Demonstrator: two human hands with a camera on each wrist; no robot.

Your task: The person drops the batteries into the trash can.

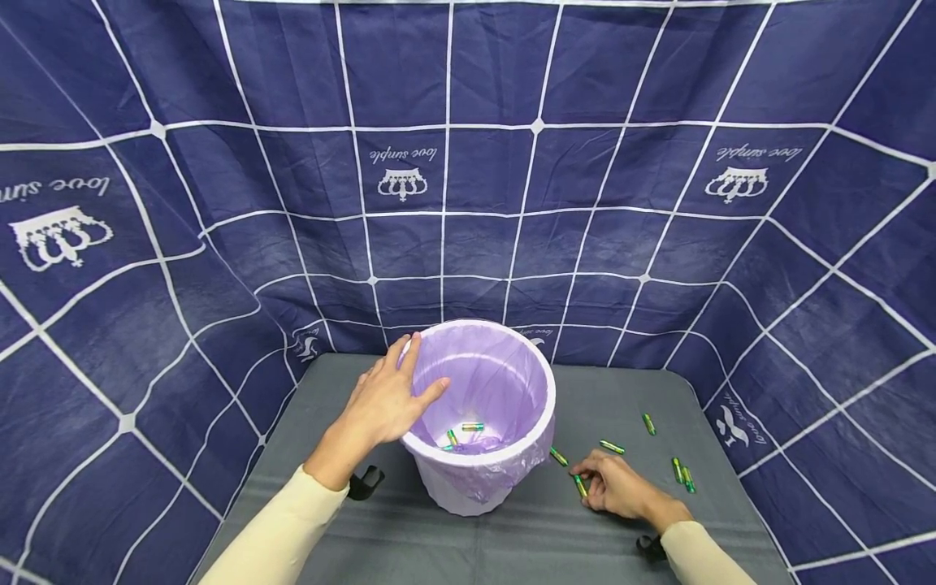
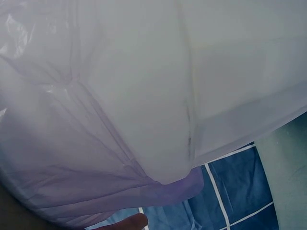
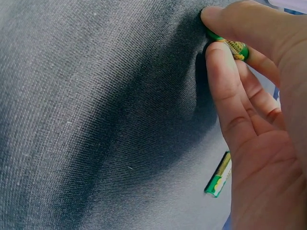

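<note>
Held green-and-gold battery (image 1: 581, 487): low at the grey surface (image 1: 526, 548), between the lined bin (image 1: 444, 486) and the surface's right edge. Right hand (image 1: 617, 487): pinching it in thumb and fingers. A mid-barrel hold, lifted clear of the loose battery (image 1: 559, 457) beside the bin, is advisable. Left hand (image 1: 383, 398): resting on the bin's left rim, not clenched; light steadying pressure should suffice. Paired batteries (image 1: 677, 470) lie nearer that edge.

In the head view, a bin (image 1: 455, 490) is set on the counter (image 1: 366, 552) at lower centre, batteries (image 1: 473, 426) lying inside. Of the hands, the left hand (image 1: 387, 398) is placed at its left rim, the right hand (image 1: 617, 485) at lower right, among loose batteries (image 1: 612, 447). Printed cloth (image 1: 483, 187) is hung behind and at both sides.
</note>
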